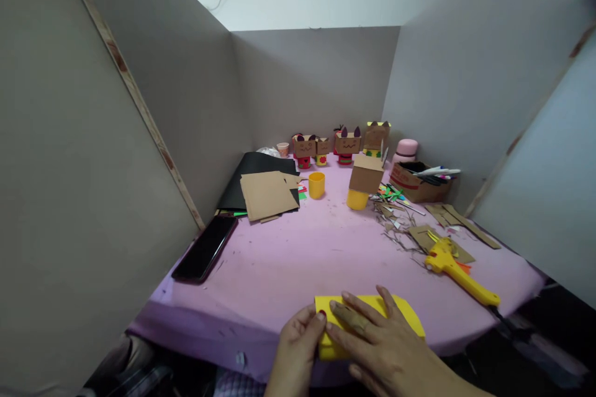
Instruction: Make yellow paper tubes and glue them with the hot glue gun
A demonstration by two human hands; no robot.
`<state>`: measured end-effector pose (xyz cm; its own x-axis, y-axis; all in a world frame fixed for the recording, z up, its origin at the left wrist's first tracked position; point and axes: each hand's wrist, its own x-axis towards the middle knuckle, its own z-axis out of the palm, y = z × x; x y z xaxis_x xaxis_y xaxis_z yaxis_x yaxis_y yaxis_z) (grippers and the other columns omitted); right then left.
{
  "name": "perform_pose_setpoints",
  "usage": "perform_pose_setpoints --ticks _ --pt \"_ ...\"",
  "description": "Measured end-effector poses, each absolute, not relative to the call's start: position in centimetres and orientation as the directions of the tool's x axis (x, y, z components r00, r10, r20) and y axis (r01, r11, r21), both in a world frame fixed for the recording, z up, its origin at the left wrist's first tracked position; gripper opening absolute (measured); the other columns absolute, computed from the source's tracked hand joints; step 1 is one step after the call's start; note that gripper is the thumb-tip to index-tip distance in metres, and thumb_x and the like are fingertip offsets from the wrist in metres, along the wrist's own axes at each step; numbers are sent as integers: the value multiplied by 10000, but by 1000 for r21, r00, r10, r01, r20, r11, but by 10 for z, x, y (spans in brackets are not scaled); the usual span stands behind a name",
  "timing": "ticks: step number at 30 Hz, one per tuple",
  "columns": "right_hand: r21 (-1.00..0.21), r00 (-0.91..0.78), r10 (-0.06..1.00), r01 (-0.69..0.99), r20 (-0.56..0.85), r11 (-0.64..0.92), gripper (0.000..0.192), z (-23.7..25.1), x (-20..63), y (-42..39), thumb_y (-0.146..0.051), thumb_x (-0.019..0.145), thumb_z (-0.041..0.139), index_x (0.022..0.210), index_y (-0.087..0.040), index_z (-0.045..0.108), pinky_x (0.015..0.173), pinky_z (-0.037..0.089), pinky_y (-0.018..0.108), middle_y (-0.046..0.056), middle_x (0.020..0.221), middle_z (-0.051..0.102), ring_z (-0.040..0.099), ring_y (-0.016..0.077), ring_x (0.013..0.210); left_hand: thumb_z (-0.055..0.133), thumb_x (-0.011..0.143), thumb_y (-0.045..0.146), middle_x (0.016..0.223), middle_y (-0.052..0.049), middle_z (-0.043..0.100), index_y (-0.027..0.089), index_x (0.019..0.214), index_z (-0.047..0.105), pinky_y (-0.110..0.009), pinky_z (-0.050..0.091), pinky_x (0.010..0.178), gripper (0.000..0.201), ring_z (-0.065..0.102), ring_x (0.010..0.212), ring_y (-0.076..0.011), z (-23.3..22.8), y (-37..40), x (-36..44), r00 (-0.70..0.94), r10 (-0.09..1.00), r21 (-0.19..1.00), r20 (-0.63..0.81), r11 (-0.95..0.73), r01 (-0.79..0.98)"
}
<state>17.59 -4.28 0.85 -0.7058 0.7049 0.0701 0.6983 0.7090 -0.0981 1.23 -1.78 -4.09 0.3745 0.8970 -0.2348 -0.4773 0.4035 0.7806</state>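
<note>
A folded sheet of yellow paper [410,317] lies at the near edge of the pink table [279,267]. My right hand [377,338] presses flat on top of it, fingers spread toward the left. My left hand [298,341] pinches the paper's left edge between thumb and fingertips. Most of the sheet is hidden under my right hand.
A yellow glue gun [459,270] lies to the right amid cardboard scraps. A black phone [205,248] rests at the left. Farther back are cardboard sheets [267,195], a yellow cup [316,185], a cardboard box on a yellow cup [365,180], several box figures [347,144] and a pen box [419,180]. Grey panels enclose the table.
</note>
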Motion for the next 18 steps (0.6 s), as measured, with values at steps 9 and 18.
perform_pose_setpoints --ticks 9,18 --pt "-793 167 966 606 198 58 360 -28 239 -64 -454 885 441 1130 -231 581 894 481 352 104 1191 621 574 242 1098 737 693 318 879 -92 743 169 938 716 -290 456 807 288 667 851 -218 -33 -19 5 291 921 802 -258 372 -467" --pt "-983 221 958 -27 -181 -180 465 -23 220 -64 -633 728 557 725 -191 705 681 445 285 23 695 661 585 229 769 772 635 346 927 -106 740 152 941 711 -267 473 753 368 669 849 -226 -17 -23 8 180 934 839 -308 356 -411"
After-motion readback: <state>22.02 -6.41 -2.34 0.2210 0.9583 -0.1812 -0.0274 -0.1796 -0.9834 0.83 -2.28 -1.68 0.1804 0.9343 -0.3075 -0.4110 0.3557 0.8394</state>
